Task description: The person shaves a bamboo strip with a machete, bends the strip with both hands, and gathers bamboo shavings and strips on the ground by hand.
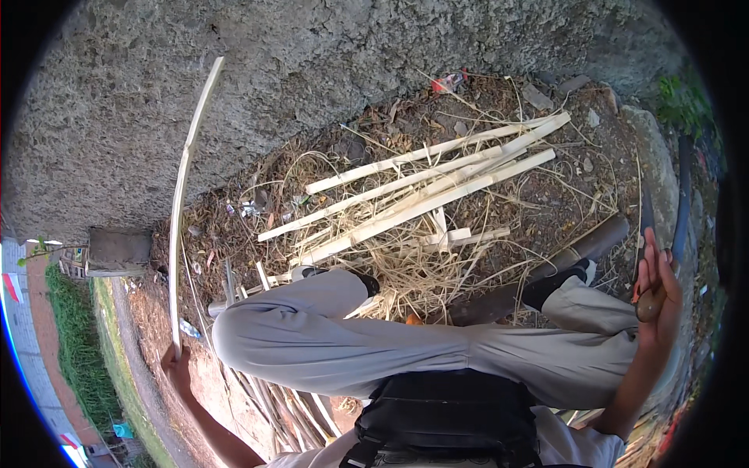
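Out to the left, my left hand [178,366] is closed around the lower end of a long, pale split bamboo strip [184,179]. The strip stands up past the rough wall and bends slightly near its upper part. At the right, my right hand [663,292] has its fingers nearly straight, with the rounded wooden handle of a knife [648,305] against the palm. The dark blade points away from me; how firmly the thumb grips is hard to see. Several pale bamboo strips [437,199] lie on the ground ahead of my legs.
Curly bamboo shavings [413,273] cover the ground by my feet. A thick dark pole [581,246] lies near my right foot. The rough grey wall [312,70] rises ahead. A dark blue bar-like object [684,195] is beyond my right hand. More strips [289,413] lie at lower left.
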Demonstrator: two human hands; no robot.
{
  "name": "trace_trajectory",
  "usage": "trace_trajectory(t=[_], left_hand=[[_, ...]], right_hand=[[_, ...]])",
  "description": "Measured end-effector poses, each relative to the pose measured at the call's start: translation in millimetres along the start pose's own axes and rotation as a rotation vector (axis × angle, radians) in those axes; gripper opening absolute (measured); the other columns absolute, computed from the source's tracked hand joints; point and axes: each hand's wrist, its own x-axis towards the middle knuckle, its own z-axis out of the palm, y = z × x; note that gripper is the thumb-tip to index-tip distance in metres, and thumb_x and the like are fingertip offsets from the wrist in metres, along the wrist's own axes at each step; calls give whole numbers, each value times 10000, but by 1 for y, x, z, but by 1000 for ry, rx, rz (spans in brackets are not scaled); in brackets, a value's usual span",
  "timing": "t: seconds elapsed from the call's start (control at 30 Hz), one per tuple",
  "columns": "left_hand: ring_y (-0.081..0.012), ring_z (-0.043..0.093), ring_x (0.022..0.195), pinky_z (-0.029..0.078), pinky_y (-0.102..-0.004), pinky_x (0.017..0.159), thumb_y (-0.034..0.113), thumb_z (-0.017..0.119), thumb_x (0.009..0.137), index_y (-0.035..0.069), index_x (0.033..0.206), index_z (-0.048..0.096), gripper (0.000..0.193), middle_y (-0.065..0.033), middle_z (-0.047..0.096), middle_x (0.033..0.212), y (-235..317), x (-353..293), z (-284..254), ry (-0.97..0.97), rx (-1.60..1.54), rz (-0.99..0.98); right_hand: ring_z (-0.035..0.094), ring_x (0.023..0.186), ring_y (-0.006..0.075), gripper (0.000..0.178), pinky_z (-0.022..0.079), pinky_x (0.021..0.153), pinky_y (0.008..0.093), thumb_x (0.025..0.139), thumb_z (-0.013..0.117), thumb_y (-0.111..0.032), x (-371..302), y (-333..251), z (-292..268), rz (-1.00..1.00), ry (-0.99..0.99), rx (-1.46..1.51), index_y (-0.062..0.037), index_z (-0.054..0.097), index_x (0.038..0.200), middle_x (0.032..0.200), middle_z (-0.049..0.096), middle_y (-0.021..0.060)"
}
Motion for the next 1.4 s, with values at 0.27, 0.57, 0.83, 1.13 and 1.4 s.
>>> trace_trajectory(t=[0.27, 0.57, 0.83, 1.13, 1.4], left_hand=[[-60, 382, 465, 267, -224, 418, 95, 589, 851, 84, 747, 497, 140, 33, 406, 560, -132, -255, 163, 219, -510, -562], [-168, 532, 618, 434, -299, 583, 95, 634, 804, 58, 806, 538, 103, -60, 537, 711, -203, -353, 193, -169, -229, -572], [-221, 558, 741, 453, -346, 678, 98, 652, 793, 37, 887, 564, 142, -97, 569, 820, -113, -189, 246, 47, -176, -120], [-354, 509, 1066, 415, -458, 925, 104, 687, 767, 6, 1101, 578, 364, -173, 573, 1112, 153, 33, 343, -31, -82, 792], [-354, 530, 1077, 441, -479, 891, 213, 743, 711, 70, 1136, 557, 485, -150, 575, 1090, 177, 31, 451, -471, 60, 824]], right_hand=[[628, 981, 58, 137, 546, 804, 173, 937, 541, -44, 3, -4, 4, -103, -130, -27, -22, 537, 1072, 1349, 507, 174], [607, 879, 51, 88, 503, 818, 168, 913, 581, -41, -3, -5, 20, -54, -186, 33, -59, 542, 990, 1274, 565, 120], [590, 929, 62, 126, 502, 826, 180, 911, 586, -57, -4, 1, 30, -112, -144, -6, -43, 532, 1023, 1206, 591, 107], [515, 707, 20, 218, 474, 685, 161, 914, 599, -89, 4, 3, 26, -78, -68, -73, 10, 594, 1109, 838, 576, -15], [526, 689, 24, 184, 476, 636, 162, 904, 618, -106, 20, 3, 17, -94, -18, -75, -11, 583, 1057, 840, 585, -9]])
